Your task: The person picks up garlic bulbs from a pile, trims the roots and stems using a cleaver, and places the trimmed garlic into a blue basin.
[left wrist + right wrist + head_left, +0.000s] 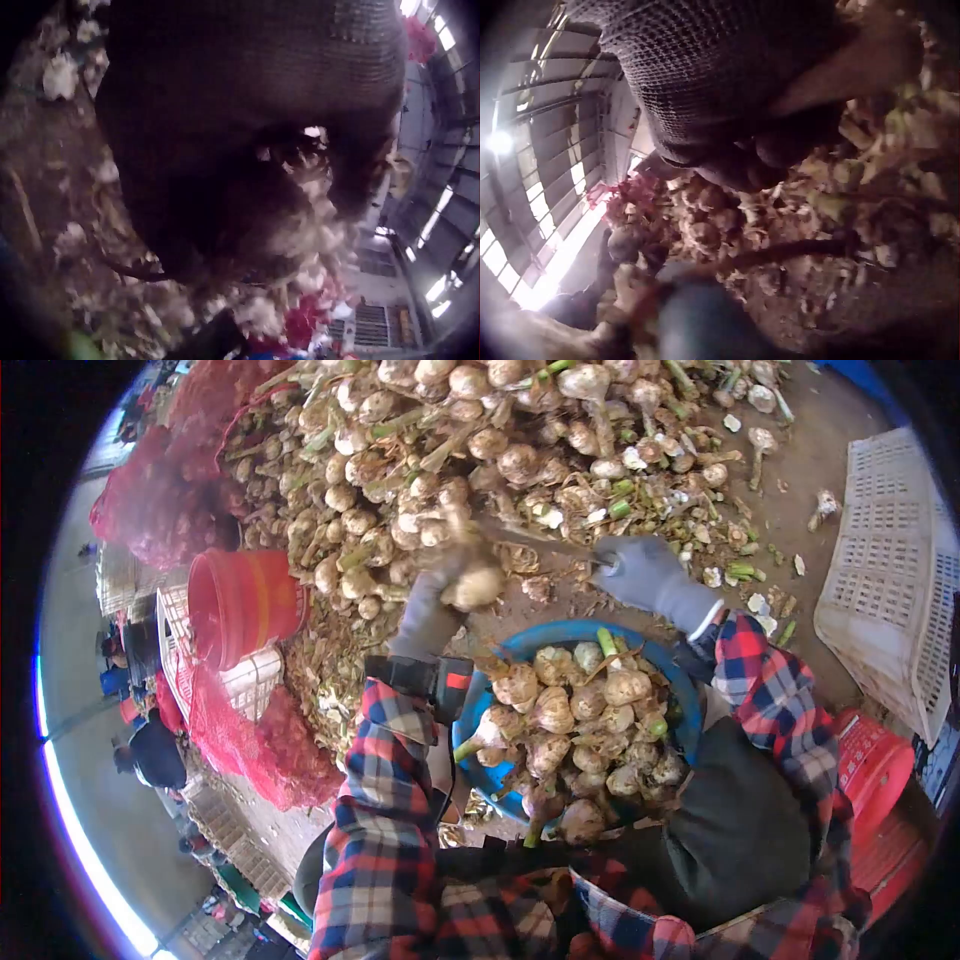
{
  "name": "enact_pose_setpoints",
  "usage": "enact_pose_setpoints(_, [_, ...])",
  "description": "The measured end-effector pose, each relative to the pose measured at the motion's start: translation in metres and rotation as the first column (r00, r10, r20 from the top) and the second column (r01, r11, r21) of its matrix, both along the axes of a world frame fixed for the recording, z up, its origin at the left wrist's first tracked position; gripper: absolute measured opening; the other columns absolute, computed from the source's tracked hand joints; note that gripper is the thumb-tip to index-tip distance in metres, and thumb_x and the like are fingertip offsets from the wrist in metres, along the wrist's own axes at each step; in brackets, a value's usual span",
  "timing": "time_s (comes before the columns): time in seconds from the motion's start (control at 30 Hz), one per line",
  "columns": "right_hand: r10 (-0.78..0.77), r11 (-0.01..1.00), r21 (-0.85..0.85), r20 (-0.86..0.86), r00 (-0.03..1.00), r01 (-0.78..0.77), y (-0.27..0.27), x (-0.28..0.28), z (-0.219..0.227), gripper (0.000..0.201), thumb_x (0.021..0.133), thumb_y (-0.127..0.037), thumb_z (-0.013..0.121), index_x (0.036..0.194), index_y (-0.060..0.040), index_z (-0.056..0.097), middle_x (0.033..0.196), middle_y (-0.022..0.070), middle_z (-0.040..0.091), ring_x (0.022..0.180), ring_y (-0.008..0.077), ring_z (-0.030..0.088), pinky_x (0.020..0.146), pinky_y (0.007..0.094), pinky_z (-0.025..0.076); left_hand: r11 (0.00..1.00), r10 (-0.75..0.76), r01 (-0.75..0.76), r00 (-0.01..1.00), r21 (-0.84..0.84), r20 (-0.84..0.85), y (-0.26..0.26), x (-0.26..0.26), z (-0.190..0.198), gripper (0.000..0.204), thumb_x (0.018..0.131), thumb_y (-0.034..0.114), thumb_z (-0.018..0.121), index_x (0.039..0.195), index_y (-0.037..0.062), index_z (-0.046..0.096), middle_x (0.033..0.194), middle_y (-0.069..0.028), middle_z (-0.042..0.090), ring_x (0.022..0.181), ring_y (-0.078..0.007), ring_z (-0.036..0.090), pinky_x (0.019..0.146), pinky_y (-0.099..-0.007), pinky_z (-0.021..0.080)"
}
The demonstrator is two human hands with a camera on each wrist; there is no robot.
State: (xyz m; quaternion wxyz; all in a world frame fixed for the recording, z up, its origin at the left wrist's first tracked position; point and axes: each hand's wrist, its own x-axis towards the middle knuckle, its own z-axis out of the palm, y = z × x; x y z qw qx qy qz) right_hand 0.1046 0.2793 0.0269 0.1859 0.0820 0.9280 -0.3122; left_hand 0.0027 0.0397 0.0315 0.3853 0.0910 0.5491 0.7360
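Note:
In the head view my gloved left hand grips a garlic bulb beside the big heap. My gloved right hand is curled round the handle of a knife, its blade reaching left toward the bulb's stem. Whether the blade touches the stem is unclear. The left wrist view shows the dark glove up close, its fingers in shadow. Curled glove fingers fill the top of the right wrist view, where the right hand appears. Below both hands, a blue basin holds several bulbs with short stems.
A garlic heap spreads across the top, with trimmed scraps around it. At left stand a red bucket and red mesh bags. White crates lean at right above a red container. Other people are in the left background.

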Motion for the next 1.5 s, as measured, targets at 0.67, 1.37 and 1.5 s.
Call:
enact_pose_setpoints(0.67, [0.132, 0.991, 0.058, -0.419, 0.899, -0.118, -0.013, 0.018, 0.016, 0.019, 0.066, -0.025, 0.052, 0.080, -0.0112, 0.053, 0.071, 0.0082, 0.057, 0.068, 0.0258, 0.057, 0.059, 0.0360, 0.045, 0.753, -0.443, -0.372, 0.324, -0.543, -0.836, 0.044, 0.056, -0.037, 0.030, 0.070, 0.023, 0.058, 0.096, 0.0086, 0.053, 0.088, -0.0073, 0.057, 0.078, -0.0207, 0.055, 0.067, -0.0310, 0.044])
enact_pose_setpoints(1.37, [0.004, 0.997, -0.068, -0.494, 0.870, -0.043, 0.001, 0.016, 0.005, 0.012, 0.064, -0.021, 0.056, 0.073, -0.0128, 0.054, 0.067, 0.0058, 0.054, 0.065, 0.0254, 0.055, 0.055, 0.0357, 0.043, 0.832, 0.003, -0.381, 0.729, -0.402, -0.685, 0.077, 0.088, -0.008, 0.028, 0.073, 0.011, 0.054, 0.099, 0.0038, 0.047, 0.085, -0.0088, 0.054, 0.080, -0.0177, 0.052, 0.071, -0.0300, 0.043])
enact_pose_setpoints(1.5, [0.020, 1.000, 0.004, -0.518, 0.855, -0.021, 0.002, 0.021, 0.009, 0.017, 0.061, -0.017, 0.055, 0.077, -0.0124, 0.055, 0.067, 0.0067, 0.054, 0.064, 0.0268, 0.055, 0.055, 0.0355, 0.043, 0.757, -0.358, -0.500, 0.222, -0.421, -0.907, 0.083, 0.084, 0.015, 0.026, 0.072, 0.008, 0.053, 0.097, 0.0035, 0.047, 0.083, -0.0081, 0.055, 0.078, -0.0171, 0.053, 0.067, -0.0279, 0.044])
